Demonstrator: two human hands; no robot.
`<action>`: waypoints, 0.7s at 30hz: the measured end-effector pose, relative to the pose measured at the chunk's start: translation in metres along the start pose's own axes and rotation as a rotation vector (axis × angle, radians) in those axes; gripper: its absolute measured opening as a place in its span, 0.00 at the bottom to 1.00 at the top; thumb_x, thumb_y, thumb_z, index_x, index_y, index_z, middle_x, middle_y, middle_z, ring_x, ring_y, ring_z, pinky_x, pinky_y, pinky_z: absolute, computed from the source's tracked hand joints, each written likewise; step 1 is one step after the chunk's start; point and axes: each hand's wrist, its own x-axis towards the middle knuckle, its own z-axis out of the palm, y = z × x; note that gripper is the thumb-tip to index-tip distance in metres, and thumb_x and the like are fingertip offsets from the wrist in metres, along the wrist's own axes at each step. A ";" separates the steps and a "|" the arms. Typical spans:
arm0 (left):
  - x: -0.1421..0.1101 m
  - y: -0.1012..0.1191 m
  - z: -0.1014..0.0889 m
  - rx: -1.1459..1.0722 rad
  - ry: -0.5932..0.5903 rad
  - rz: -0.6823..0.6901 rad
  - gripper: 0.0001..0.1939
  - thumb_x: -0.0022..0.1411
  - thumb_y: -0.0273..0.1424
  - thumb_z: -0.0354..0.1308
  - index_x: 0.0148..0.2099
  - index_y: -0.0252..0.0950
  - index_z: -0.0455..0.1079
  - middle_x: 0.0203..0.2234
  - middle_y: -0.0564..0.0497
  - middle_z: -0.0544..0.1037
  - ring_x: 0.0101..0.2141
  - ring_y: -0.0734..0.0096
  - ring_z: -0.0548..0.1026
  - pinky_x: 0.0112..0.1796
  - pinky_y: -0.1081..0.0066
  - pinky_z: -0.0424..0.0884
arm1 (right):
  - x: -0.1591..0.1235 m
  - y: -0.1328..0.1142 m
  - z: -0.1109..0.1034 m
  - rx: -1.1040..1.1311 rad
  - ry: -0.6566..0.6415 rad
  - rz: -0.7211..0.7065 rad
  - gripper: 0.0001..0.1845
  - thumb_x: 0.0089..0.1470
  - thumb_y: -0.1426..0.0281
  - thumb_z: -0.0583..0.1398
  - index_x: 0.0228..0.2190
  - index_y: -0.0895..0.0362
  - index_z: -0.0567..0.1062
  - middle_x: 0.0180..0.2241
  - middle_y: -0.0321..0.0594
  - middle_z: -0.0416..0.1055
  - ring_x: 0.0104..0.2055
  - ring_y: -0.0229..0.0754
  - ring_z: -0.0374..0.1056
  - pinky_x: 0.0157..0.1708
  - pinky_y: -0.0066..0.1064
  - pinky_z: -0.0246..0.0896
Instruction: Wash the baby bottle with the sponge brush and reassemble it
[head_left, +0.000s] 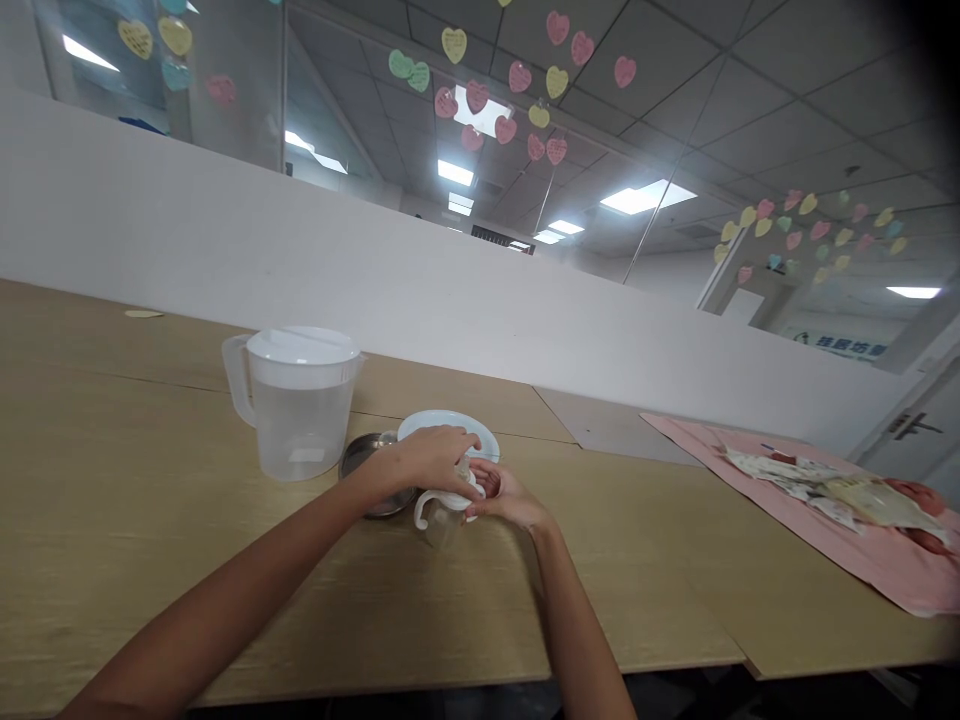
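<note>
We look out from the person's head, forward across a wooden table [150, 480], the frame rolled so the table's far edge slopes down to the right. We sit close above the left hand [431, 460], the right hand [510, 497] and a handled plastic cup [444, 522], which fall low in the centre. A plastic pitcher [300, 420] stands just beyond them; the view tips up far enough to take in a white partition [300, 220] and the ceiling [787, 120].
</note>
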 end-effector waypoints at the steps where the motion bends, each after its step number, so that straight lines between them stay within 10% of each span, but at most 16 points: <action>1: 0.000 0.000 0.000 -0.001 -0.021 0.001 0.27 0.44 0.45 0.57 0.46 0.39 0.64 0.38 0.50 0.72 0.38 0.63 0.70 0.34 0.72 0.63 | 0.000 0.000 0.001 -0.008 -0.004 0.000 0.35 0.28 0.77 0.68 0.43 0.55 0.68 0.46 0.40 0.63 0.48 0.43 0.60 0.37 0.28 0.64; 13: 0.003 -0.011 -0.002 -0.043 -0.089 -0.020 0.34 0.41 0.39 0.60 0.52 0.42 0.58 0.36 0.53 0.71 0.36 0.69 0.68 0.33 0.76 0.62 | -0.002 -0.017 0.020 -0.336 0.020 0.012 0.34 0.29 0.70 0.68 0.43 0.55 0.69 0.37 0.35 0.69 0.40 0.40 0.63 0.37 0.28 0.61; 21: 0.009 -0.021 -0.008 -0.173 -0.218 0.235 0.26 0.42 0.32 0.62 0.47 0.41 0.64 0.39 0.53 0.70 0.39 0.71 0.68 0.37 0.77 0.62 | -0.002 -0.017 0.020 -0.276 0.051 0.073 0.38 0.26 0.71 0.69 0.45 0.55 0.67 0.41 0.38 0.69 0.43 0.43 0.64 0.39 0.31 0.61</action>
